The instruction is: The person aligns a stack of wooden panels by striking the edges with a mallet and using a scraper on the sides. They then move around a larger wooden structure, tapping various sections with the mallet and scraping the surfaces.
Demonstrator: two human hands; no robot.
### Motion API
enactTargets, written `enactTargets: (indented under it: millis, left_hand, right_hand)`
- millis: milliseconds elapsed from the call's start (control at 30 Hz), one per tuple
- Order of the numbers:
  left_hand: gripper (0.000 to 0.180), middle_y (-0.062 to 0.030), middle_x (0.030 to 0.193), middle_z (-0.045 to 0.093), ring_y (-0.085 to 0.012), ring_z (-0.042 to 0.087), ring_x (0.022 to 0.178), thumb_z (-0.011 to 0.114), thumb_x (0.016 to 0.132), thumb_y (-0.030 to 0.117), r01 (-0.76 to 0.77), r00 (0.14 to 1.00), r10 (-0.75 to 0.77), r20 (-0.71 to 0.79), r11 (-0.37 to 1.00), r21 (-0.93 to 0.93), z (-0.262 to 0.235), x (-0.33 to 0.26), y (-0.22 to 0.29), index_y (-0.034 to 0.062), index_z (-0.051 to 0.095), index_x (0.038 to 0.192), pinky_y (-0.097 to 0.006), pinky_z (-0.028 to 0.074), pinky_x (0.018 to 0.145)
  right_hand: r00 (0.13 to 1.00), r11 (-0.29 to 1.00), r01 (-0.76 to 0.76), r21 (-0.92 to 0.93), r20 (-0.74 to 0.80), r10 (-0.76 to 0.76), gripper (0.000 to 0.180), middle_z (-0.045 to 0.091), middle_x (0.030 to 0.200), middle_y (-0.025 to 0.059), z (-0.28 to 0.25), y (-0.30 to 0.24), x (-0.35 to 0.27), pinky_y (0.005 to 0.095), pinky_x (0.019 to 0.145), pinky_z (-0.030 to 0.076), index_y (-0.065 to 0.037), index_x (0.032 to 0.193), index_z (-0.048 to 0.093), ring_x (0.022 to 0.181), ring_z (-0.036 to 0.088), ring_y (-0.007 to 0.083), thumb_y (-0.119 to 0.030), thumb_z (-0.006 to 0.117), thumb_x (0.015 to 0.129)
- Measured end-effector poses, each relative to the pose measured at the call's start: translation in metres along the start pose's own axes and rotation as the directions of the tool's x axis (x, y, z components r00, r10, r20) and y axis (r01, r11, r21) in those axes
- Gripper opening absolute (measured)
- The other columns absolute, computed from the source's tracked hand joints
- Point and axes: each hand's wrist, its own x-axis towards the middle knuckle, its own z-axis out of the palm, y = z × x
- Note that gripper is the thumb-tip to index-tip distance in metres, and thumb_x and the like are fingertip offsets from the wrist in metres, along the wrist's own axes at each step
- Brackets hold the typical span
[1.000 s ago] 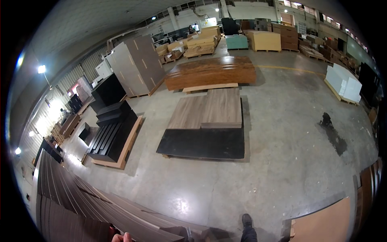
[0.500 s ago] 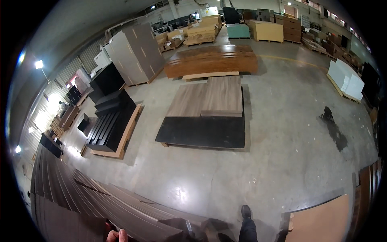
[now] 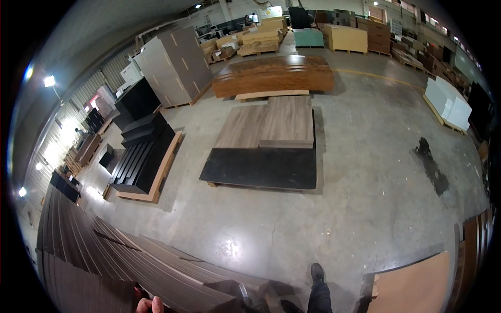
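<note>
At the lower edge, left of the middle, part of my left hand (image 3: 150,304) shows, its visible fingers bent and close together. It is right beside the edge of a dark brown panel (image 3: 83,287); whether the fingers grip that panel is hidden by the frame's edge. Close around the hand stretches a long stack of grey-brown panels (image 3: 182,284), its layered edges fanning off to the left. My right hand is out of view. My dark shoe (image 3: 317,272) stands on the floor to the right of the stack.
Ahead lies a low pallet load with a black board (image 3: 261,168) and wood-grain panels (image 3: 287,117). Black panels (image 3: 138,167) sit on a pallet at left. Behind are a glossy brown stack (image 3: 271,78) and a tall grey stack (image 3: 175,68). A tan sheet (image 3: 412,287) is lower right.
The view has shifted slightly, so the floor and pallets sit a little higher in the picture. My left hand stays beside the panel's edge.
</note>
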Motion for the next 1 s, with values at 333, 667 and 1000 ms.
enactTargets:
  millis: [333,667,1000]
  left_hand:
    - [0.034,0.0063,0.061,0.034,-0.0035,0.028,0.057,0.052,0.092,0.014,-0.021,0.997,0.024,-0.071,0.999,0.044,0.009,0.004,-0.016,0.0092,0.037,0.062,-0.021,0.021,0.052]
    - [0.032,0.0000,0.063,0.036,-0.0076,0.031,0.061,0.048,0.094,0.013,-0.015,0.992,0.014,-0.122,1.000,-0.011,0.003,0.004,-0.028,0.0072,0.037,0.065,-0.024,0.033,0.084]
    - [0.031,-0.0007,0.064,0.036,-0.0089,0.031,0.062,0.046,0.095,0.015,-0.042,0.996,0.047,-0.078,0.997,0.070,-0.007,0.004,-0.030,0.0069,0.039,0.066,-0.024,0.032,0.072]
  right_hand:
    - [0.706,-0.202,-0.702,0.683,0.706,-0.063,0.022,0.051,0.076,0.0253,-0.069,0.077,0.049,0.0474,0.063,0.037,0.001,0.081,0.050,0.071,0.048,0.0389,-0.018,0.041,0.087]
    - [0.741,-0.192,-0.647,0.738,0.668,0.071,0.022,0.056,0.073,0.0191,-0.071,0.087,0.062,0.0479,0.063,0.043,-0.003,0.094,0.054,0.068,0.055,0.0386,-0.021,0.041,0.090]
    - [0.852,-0.159,-0.514,0.843,0.523,0.017,0.017,0.057,0.077,0.0215,-0.077,0.089,0.061,0.0505,0.064,0.043,-0.007,0.091,0.049,0.074,0.055,0.0425,-0.022,0.041,0.090]
